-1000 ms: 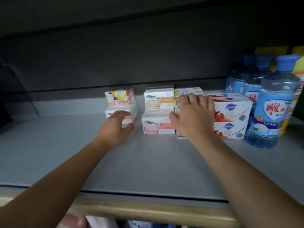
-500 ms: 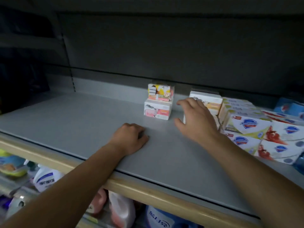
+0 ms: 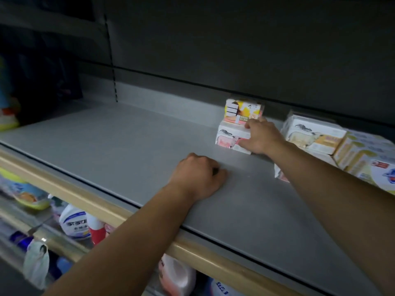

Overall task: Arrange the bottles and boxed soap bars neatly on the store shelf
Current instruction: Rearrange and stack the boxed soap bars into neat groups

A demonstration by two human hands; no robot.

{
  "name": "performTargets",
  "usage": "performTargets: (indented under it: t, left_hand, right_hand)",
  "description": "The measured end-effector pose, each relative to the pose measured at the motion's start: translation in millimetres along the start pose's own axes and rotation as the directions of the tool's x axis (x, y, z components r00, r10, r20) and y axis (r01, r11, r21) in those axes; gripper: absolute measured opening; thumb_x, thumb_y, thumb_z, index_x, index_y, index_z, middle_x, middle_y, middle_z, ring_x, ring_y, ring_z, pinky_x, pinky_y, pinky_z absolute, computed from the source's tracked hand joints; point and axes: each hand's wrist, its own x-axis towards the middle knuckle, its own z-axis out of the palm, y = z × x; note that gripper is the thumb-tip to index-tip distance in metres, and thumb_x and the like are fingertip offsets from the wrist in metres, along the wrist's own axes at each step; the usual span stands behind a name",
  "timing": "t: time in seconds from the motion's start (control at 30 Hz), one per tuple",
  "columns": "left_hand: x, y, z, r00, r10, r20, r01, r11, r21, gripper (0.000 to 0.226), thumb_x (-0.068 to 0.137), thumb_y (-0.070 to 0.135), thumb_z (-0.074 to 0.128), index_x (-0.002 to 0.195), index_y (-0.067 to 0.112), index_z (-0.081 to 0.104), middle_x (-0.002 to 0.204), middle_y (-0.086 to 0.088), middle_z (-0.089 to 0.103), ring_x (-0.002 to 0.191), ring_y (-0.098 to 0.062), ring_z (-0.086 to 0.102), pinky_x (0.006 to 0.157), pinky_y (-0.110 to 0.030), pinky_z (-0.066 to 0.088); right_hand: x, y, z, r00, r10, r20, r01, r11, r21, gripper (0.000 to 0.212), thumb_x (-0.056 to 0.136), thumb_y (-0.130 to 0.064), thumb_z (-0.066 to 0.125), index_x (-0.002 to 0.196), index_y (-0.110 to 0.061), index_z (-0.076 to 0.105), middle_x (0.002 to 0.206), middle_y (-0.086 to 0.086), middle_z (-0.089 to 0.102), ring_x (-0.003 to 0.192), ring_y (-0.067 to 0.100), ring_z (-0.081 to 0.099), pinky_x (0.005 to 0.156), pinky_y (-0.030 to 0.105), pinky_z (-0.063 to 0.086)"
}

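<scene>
1. Two-high soap box stack (image 3: 234, 133) at 1 o'clock near the shelf (image 3: 119, 146) back wall, long sides facing out; more boxes (image 3: 314, 136) at 3 o'clock.
2. Wide bare shelf room toward 9 o'clock, tan front lip (image 3: 85, 195).
3. Right hand (image 3: 261, 136) gripping the stack's lower box; left hand (image 3: 197, 178) fisted, knuckles down on the shelf, holding nothing.

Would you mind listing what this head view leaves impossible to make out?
- Lower soap box: its right part is hidden by the right hand.
- Left hand: curled fingertips tucked under; nothing visibly held.
- Blue-badged boxes: cut off by the right edge.
- Bottles below: blurred, labels unreadable.
</scene>
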Motion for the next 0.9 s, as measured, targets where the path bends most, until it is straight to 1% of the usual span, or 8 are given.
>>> performTargets:
  t: [0.23,0.33,0.5,0.63,0.7,0.77,0.83,0.9]
  left_hand:
    - [1.3,-2.6,0.5,0.998,-0.059,0.012,0.06,0.995,-0.083,0.027,0.091,0.043,0.048,0.078,0.023,0.059,0.08,-0.001,0.063,0.101,-0.029,0.054,0.081,-0.033,0.048]
    - [2.6,-4.5,-0.8,0.993,-0.117,-0.016,0.112,0.976,-0.189,0.03,0.089,0.044,0.054,0.108,0.024,0.065,0.11,-0.003,0.067,0.109,-0.027,0.057,0.09,-0.035,0.049]
    - [3.5,-5.9,-6.7,0.948,-0.206,-0.243,0.077,0.889,-0.451,0.068,0.082,0.04,0.071,0.14,0.018,0.043,0.137,-0.002,0.053,0.111,-0.022,0.06,0.094,-0.035,0.049]
    - [-4.2,-4.6,-10.1,0.968,-0.066,-0.244,-0.092,0.808,-0.581,0.056,0.072,0.033,0.082,0.121,0.032,0.056,0.104,0.023,0.067,0.093,0.007,0.064,0.086,-0.026,0.054]
    - [-5.5,-2.1,-11.3,0.977,-0.018,-0.215,-0.114,0.803,-0.584,0.051,0.067,0.037,0.082,0.113,0.03,0.061,0.099,0.021,0.07,0.089,0.005,0.066,0.083,-0.025,0.054]
    - [-4.3,-0.2,-11.4,0.983,-0.019,-0.18,-0.093,0.801,-0.592,0.05,0.063,0.039,0.08,0.109,0.023,0.065,0.099,0.012,0.072,0.089,-0.007,0.068,0.083,-0.031,0.055]
    - [-2.5,-2.1,-10.5,0.987,-0.044,-0.155,-0.062,0.783,-0.619,0.043,0.068,0.036,0.077,0.105,0.016,0.068,0.096,0.004,0.074,0.087,-0.017,0.07,0.081,-0.034,0.056]
    - [-2.1,-3.9,-10.3,0.992,-0.077,-0.102,-0.026,0.663,-0.748,0.031,0.08,0.028,0.076,0.1,0.006,0.068,0.087,-0.005,0.075,0.076,-0.025,0.072,0.069,-0.034,0.059]
  right_hand:
    - [-7.2,-11.7,-1.1,0.998,0.06,-0.017,-0.061,0.998,-0.024,0.067,0.08,-0.05,0.071,0.133,-0.013,0.052,0.137,0.014,0.048,0.124,0.035,0.042,0.101,0.043,0.043]
    - [-30.2,-20.8,-4.3,0.995,0.074,-0.067,-0.066,0.991,0.119,0.058,0.083,-0.036,0.072,0.132,-0.013,0.051,0.133,0.012,0.057,0.122,0.035,0.052,0.096,0.039,0.047]
    - [-89.9,-28.2,-18.3,0.966,-0.038,-0.256,0.116,0.947,0.3,0.046,0.085,-0.019,0.069,0.129,-0.019,0.054,0.131,0.004,0.059,0.119,0.026,0.053,0.096,0.032,0.041]
    - [-130.0,-22.5,-20.2,0.943,-0.065,-0.325,0.24,0.811,0.533,0.043,0.085,-0.009,0.067,0.126,-0.019,0.057,0.127,-0.002,0.057,0.103,0.002,0.051,0.082,0.009,0.035]
    - [-142.9,-17.3,-16.1,0.945,-0.027,-0.326,0.246,0.718,0.652,0.041,0.087,-0.005,0.066,0.124,-0.021,0.058,0.127,-0.004,0.055,0.096,-0.014,0.049,0.078,-0.003,0.033]
    - [-151.8,-12.2,-9.1,0.945,-0.004,-0.328,0.256,0.635,0.729,0.047,0.086,-0.004,0.067,0.126,-0.024,0.055,0.132,-0.004,0.052,0.106,-0.015,0.048,0.087,0.003,0.04]
    - [-155.8,-9.4,-2.7,0.96,-0.022,-0.279,0.239,0.577,0.781,0.065,0.082,-0.005,0.072,0.138,-0.028,0.047,0.138,-0.006,0.044,0.12,0.0,0.05,0.099,0.026,0.048]
    - [-155.9,-8.9,1.7,0.968,-0.067,-0.244,0.239,0.552,0.799,0.085,0.077,-0.004,0.074,0.146,-0.031,0.035,0.144,-0.006,0.037,0.125,0.012,0.052,0.101,0.036,0.049]
